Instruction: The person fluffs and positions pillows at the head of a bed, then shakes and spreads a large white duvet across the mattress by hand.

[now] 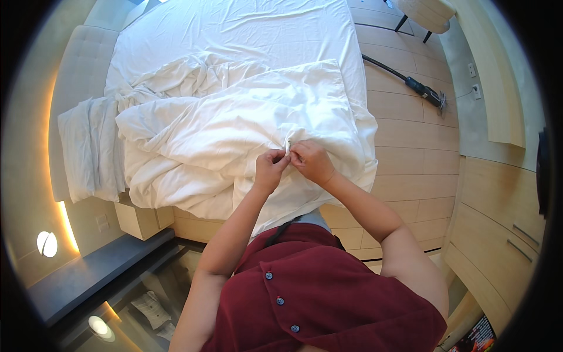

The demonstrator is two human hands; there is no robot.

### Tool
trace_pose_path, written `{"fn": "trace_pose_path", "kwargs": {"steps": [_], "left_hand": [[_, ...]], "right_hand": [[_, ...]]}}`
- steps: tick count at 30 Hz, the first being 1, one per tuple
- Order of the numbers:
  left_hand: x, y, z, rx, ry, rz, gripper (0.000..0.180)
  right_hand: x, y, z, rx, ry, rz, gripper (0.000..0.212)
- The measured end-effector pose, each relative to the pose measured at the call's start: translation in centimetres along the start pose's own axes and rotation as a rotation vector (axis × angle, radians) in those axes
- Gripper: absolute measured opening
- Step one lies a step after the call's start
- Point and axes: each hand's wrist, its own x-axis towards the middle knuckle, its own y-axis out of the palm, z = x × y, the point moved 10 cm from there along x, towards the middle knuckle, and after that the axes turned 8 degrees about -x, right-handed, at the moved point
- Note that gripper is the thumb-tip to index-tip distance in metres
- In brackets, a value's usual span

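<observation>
A rumpled white duvet (217, 126) lies across the near half of the bed. At its near right part, my left hand (271, 169) and my right hand (314, 161) meet, fingertips pinching a gathered bit of the white fabric between them. A small dark spot shows in the fold just above the fingers; what it is I cannot make out. Both hands are closed, thumbs and forefingers nearly touching. Under the duvet and beyond it spreads a white fitted sheet (252, 35) with light creases.
White pillows (94, 149) lean by the padded headboard (88, 58) at left. A small bedside cabinet (138, 220) stands near them. On the wooden floor (404, 152) to the right lies a stick vacuum cleaner (419, 88). A chair (425, 14) is at the far right, with wooden drawers (498, 234) nearer.
</observation>
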Motion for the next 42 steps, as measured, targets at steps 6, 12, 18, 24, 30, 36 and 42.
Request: {"fn": "trace_pose_path", "kwargs": {"steps": [6,12,18,24,30,36,42], "left_hand": [[1.3,-1.8,0.3,-0.071,-0.179,0.171,0.021],[4.7,-20.7,1.8,0.816,-0.028,-0.819,0.092],[5.0,-27.9,20.3,-0.786,-0.495,-0.733,0.060],[10.6,-28.9,-9.5,-0.488,0.381,-0.558,0.050],[13.7,-29.5,-33.9,-0.225,0.642,-0.393,0.068],[12.9,-19.4,-22.4,0.928,1.041,-0.692,0.043],[3.0,4.3,4.3,0.975,0.211,0.156,0.068]], "right_hand": [[0.1,-0.8,-11.1,0.224,0.605,-0.080,0.014],[-4.7,-5.7,-32.4,-0.300,1.113,-0.170,0.060],[-7.4,4.2,-33.2,0.105,1.040,0.094,0.070],[3.9,-5.9,-26.2,0.547,0.774,-0.109,0.029],[18.4,-15.8,-18.9,0.708,0.488,-0.439,0.035],[7.6,3.2,-23.8,1.306,0.990,0.055,0.072],[-8.2,12.7,-18.7,1.106,1.173,-0.041,0.029]]}}
